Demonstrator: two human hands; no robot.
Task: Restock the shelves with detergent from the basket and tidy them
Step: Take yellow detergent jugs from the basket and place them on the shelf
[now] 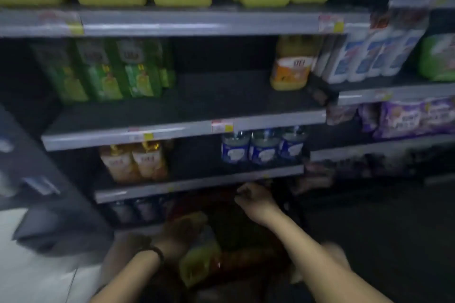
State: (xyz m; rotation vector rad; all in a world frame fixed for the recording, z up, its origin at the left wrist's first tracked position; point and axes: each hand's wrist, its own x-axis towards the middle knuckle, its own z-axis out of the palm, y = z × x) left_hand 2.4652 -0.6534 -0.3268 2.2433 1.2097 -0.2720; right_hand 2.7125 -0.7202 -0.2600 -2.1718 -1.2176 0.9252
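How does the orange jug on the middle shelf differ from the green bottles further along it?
The orange jug stands alone at the right end; the green bottles form a row at the left. The jug is squat and wide; the green bottles look taller and slimmer. Both stand upright on the same dark shelf, with a bare stretch between them.

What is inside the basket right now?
A yellow-green bottle lies in the red basket, and the left hand reaches in next to it. The rest is dark, blurred and partly covered by that hand.
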